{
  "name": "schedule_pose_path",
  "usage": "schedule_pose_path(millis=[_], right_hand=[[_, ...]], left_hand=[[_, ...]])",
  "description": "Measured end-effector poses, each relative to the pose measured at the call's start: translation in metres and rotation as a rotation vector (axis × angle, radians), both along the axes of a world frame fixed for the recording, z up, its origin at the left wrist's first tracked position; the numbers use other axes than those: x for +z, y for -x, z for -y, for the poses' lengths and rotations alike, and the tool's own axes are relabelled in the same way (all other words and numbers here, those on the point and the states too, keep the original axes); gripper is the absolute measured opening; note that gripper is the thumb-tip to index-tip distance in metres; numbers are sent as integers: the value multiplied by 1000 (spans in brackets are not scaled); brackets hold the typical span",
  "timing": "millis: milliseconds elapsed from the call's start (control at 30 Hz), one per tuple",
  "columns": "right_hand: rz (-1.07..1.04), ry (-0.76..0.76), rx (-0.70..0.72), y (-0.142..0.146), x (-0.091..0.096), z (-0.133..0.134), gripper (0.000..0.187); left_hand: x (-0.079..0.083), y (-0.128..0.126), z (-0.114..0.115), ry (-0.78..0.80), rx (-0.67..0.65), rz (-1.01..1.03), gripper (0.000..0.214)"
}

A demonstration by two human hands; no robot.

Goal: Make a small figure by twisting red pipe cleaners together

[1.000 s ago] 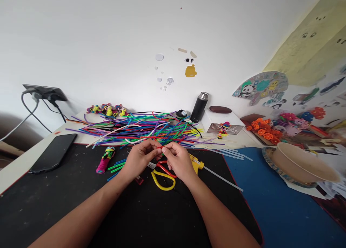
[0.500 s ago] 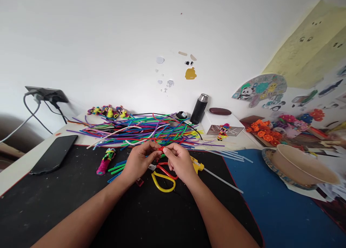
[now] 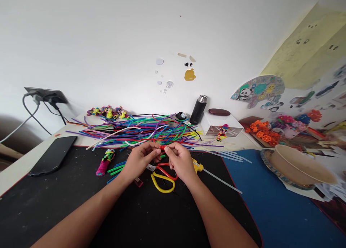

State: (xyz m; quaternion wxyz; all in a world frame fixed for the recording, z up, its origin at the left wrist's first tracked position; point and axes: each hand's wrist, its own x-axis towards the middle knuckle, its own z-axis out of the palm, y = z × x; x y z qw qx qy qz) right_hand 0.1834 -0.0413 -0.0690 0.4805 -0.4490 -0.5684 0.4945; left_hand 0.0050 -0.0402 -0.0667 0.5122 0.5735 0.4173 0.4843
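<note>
Between my two hands is a small red coil (image 3: 162,147), apparently wound pipe cleaner, held above the black mat. My left hand (image 3: 140,158) pinches its left end with thumb and fingers. On the right end, my right hand (image 3: 180,161) is closed in a pinch. Scissors with one red and one yellow handle (image 3: 163,191) lie just below the hands. A yellow glue gun (image 3: 198,166) with a long clear glue stick (image 3: 223,181) is partly hidden behind my right hand. Cut blue and green pipe cleaners (image 3: 116,170) stick out beside my left hand.
A large heap of coloured pipe cleaners (image 3: 146,131) spreads behind the hands. A small pipe-cleaner figure (image 3: 104,165) and a black phone (image 3: 54,156) lie to the left. At the back right stand a black flask (image 3: 198,111) and a white box (image 3: 235,127). A beige bowl (image 3: 300,167) sits far right.
My fingers have shifted slightly on the red coil, and my left fingers have loosened a little. The whole view has moved very slightly; other things lie as before.
</note>
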Motion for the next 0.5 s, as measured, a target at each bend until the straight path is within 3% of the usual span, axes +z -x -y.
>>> schedule_pose_path(millis=[500], right_hand=[[113, -70, -25, 2, -1, 3, 27]], left_hand=[[4, 1, 0, 21, -2, -69, 44]])
